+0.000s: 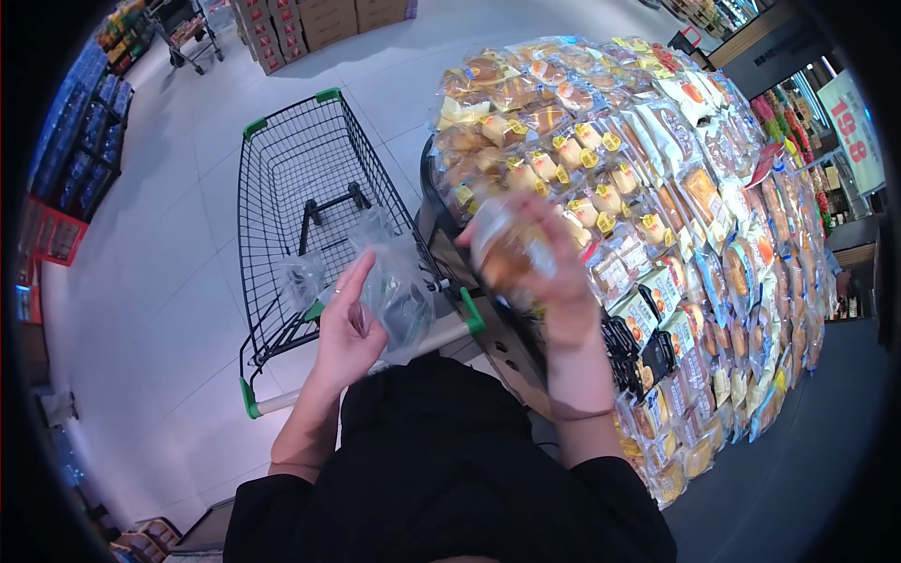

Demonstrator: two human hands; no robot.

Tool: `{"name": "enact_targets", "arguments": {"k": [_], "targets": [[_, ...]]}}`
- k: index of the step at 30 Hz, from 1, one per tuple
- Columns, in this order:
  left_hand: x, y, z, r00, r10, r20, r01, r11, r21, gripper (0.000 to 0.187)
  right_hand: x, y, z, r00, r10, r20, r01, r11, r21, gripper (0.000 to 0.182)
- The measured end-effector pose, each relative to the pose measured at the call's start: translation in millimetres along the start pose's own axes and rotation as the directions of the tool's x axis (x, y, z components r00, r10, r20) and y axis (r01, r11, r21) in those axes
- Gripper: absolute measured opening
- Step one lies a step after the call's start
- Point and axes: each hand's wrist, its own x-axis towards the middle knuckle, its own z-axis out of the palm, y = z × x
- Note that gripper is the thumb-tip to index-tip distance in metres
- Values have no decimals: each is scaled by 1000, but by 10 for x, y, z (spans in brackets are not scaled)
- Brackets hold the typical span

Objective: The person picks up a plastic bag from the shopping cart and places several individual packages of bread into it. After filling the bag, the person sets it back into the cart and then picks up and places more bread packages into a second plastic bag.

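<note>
My right hand [552, 272] grips a clear-wrapped packet of bread [502, 251] and holds it up in front of a display table piled with packaged bread and cakes [657, 188]. The packet is blurred. My left hand [347, 328] holds a thin clear plastic bag [399, 286] with something dark inside, just above the handle of a black wire shopping cart [300, 178]. The two hands are about a hand's width apart.
The cart has green corner caps and its basket looks nearly empty. Stacked cardboard boxes [310, 23] stand at the top. Shelves of goods [89, 122] line the left aisle, with another cart [188, 33] far off. A price sign [854, 131] hangs at right.
</note>
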Motion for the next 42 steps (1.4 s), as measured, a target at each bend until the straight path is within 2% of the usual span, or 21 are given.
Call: {"name": "enact_targets", "arguments": {"k": [2, 5, 8, 10, 11, 12, 13, 14, 15, 17, 19, 20, 22, 26, 27, 28, 30, 31, 33, 36, 42], "targets": [[-49, 47, 43, 999, 10, 49, -6, 997, -75, 83, -156, 350, 350, 958, 129, 257, -190, 955, 226, 75], [-184, 176, 95, 996, -51, 75, 70, 958, -280, 84, -367, 913, 750, 964, 29, 265, -138, 904, 404, 64], [-298, 165, 92, 1000, 14, 22, -7, 954, -300, 85, -493, 1230, 926, 967, 149, 207, -233, 847, 479, 52], [-389, 276, 78, 1000, -9, 17, 14, 959, -284, 85, -528, 1334, 967, 917, 385, 107, -399, 890, 222, 56], [-419, 320, 69, 999, -26, 19, 30, 962, -272, 85, -547, 1338, 859, 871, 485, 75, -459, 859, -226, 53], [-433, 306, 63, 1000, -21, 22, 26, 962, -271, 85, -546, 1266, 876, 874, 481, 72, -455, 861, -227, 53], [-446, 265, 61, 1000, -16, 17, 20, 971, -237, 85, -547, 1194, 913, 910, 414, 32, -315, 739, -595, 54], [-450, 226, 54, 1000, -13, 14, 16, 979, -204, 85, -543, 1111, 949, 941, 337, 21, -152, 479, -865, 55], [-440, 200, 47, 1000, -10, 20, 14, 979, -203, 85, -509, 1019, 954, 943, 333, 16, -154, 478, -865, 55], [-414, 147, 30, 1000, -30, -5, 28, 976, -216, 86, -378, 766, 906, 986, -89, 141, 165, 400, -901, 42], [-370, 78, -34, 1000, 12, -8, -13, 992, -126, 87, -191, 240, 828, 985, 142, -103, -166, 570, -805, 25], [-350, 32, -68, 998, 59, -8, -59, 998, -33, 87, -86, 178, 743, 977, -12, -214, -170, 565, -807, 17], [-313, -114, -118, 996, 61, -62, -56, 995, 80, 85, 142, -50, 490, 933, -229, -277, -220, 244, -944, 20], [-402, -826, -202, 992, -71, -107, 95, 968, 233, 85, 431, -163, 71, 914, -190, -359, -380, -89, -921, 37], [-468, -1303, -215, 982, 167, -86, -111, 885, 453, 86, 487, -167, 15, 899, -151, -410, -435, -224, -872, 44], [-578, -1498, -191, 982, 164, -92, -106, 888, 447, 86, 553, -141, -69, 902, -146, -405, -429, -231, -873, 44], [-790, -1686, -126, 991, -132, -36, 137, 968, 211, 88, 680, -48, -257, 830, -49, -556, -529, -389, -755, 50], [-844, -1558, -96, 968, -251, -1, 246, 952, 183, 91, 739, -31, -331, 834, -42, -550, -520, -394, -758, 50], [-871, -1483, -85, 967, -253, 23, 240, 941, 239, 93, 836, -14, -429, 698, 114, -707, -596, -455, -661, 59], [-898, -1576, -87, 975, -216, 57, 194, 945, 263, 94, 900, 20, -472, 638, 175, -750, -601, -496, -627, 60], [-1042, -1402, 23, 956, -290, 52, 272, 935, 230, 92, 892, 116, -574, 666, 134, -734, -625, -437, -647, 54]]}}
